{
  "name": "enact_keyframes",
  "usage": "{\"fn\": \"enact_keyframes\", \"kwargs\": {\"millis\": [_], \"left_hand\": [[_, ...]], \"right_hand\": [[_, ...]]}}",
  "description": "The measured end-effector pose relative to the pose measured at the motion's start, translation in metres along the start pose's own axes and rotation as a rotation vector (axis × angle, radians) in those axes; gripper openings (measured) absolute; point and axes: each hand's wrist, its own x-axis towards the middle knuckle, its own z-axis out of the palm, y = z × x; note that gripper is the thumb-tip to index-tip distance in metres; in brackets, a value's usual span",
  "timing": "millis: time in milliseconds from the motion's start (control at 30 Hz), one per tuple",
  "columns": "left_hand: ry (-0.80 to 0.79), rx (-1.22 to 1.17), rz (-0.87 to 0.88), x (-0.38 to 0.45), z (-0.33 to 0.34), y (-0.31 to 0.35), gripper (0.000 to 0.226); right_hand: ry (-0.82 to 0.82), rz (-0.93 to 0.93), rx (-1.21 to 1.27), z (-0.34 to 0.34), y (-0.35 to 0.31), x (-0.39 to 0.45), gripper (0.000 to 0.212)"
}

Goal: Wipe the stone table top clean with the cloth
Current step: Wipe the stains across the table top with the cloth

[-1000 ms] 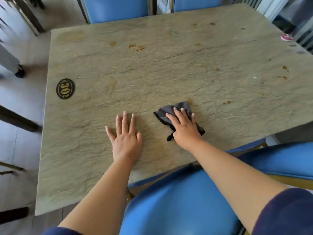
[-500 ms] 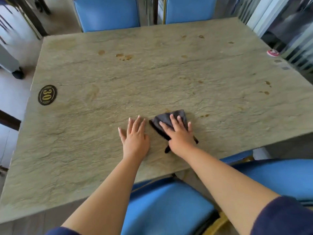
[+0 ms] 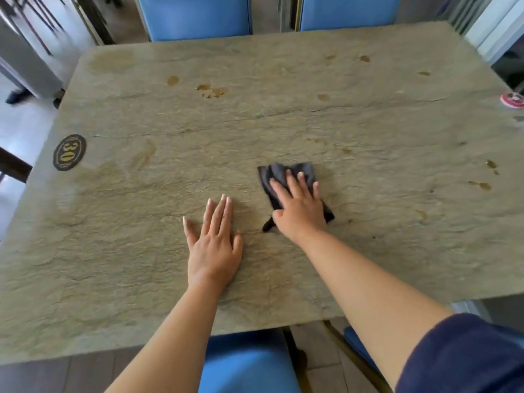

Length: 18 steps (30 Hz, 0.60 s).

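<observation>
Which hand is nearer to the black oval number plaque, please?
Left. The left hand lies flat right of the black oval number plaque; the right hand presses the dark grey cloth farther right.

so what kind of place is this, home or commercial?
Probably a restaurant or canteen: the stone table top carries a numbered "30" badge, matching blue chairs ring it, and food-like stains dot the surface.

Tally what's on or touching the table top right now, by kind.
Hands: 2, left hand flat on the stone table, right hand pressing the cloth
Cloth: 1, dark grey
Number plate: 1, reads 30
Round red and white thing: 1, at the right edge
Total: 5
</observation>
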Motion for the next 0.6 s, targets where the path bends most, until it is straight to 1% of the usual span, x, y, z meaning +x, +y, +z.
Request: {"fn": "enact_keyframes", "kwargs": {"millis": [67, 100, 133, 167, 200, 233, 267, 333, 367, 400, 433, 500, 567, 600], "left_hand": [[0.009, 0.005, -0.02, 0.0, 0.001, 0.0, 0.073], [0.01, 0.009, -0.026, 0.001, 0.001, 0.0, 0.073], [0.008, 0.012, -0.026, 0.001, 0.001, 0.001, 0.073], [0.004, 0.013, -0.023, 0.001, 0.001, 0.001, 0.072], [-0.001, 0.014, -0.017, 0.001, 0.001, 0.002, 0.071], [-0.004, 0.017, -0.012, 0.001, 0.001, 0.002, 0.07], [-0.006, 0.02, -0.009, 0.001, 0.001, 0.002, 0.069], [-0.001, 0.027, -0.014, 0.002, 0.001, 0.001, 0.068], [-0.001, 0.03, -0.016, 0.002, 0.002, 0.001, 0.068], [-0.003, 0.033, -0.013, 0.002, 0.002, 0.001, 0.069], [-0.004, 0.035, -0.011, 0.002, 0.002, 0.001, 0.069], [0.001, 0.033, -0.008, 0.002, 0.003, 0.0, 0.069], [0.001, 0.039, -0.004, 0.002, 0.004, 0.0, 0.07], [0.001, 0.041, -0.003, 0.002, 0.004, -0.001, 0.069]], "right_hand": [[-0.025, -0.272, 0.027, 0.005, -0.004, -0.013, 0.068], [-0.054, -0.406, 0.033, 0.005, 0.004, -0.02, 0.067], [-0.07, -0.504, 0.028, 0.003, 0.016, -0.023, 0.067], [-0.075, -0.548, 0.0, 0.0, 0.03, -0.021, 0.066], [-0.065, -0.523, -0.029, -0.004, 0.043, -0.014, 0.066], [-0.047, -0.428, -0.045, -0.007, 0.053, -0.004, 0.064], [-0.021, -0.281, -0.039, -0.008, 0.058, 0.006, 0.062], [0.015, 0.02, 0.012, -0.008, 0.046, 0.022, 0.057], [0.023, 0.109, 0.039, -0.005, 0.033, 0.026, 0.055], [0.031, 0.127, 0.051, -0.001, 0.018, 0.023, 0.054], [0.045, 0.072, 0.043, 0.005, 0.005, 0.013, 0.055], [0.072, -0.149, 0.026, 0.016, -0.011, -0.019, 0.053], [0.053, -0.342, 0.034, 0.02, 0.0, -0.049, 0.046], [0.036, -0.4, 0.039, 0.018, 0.014, -0.057, 0.042]]}}
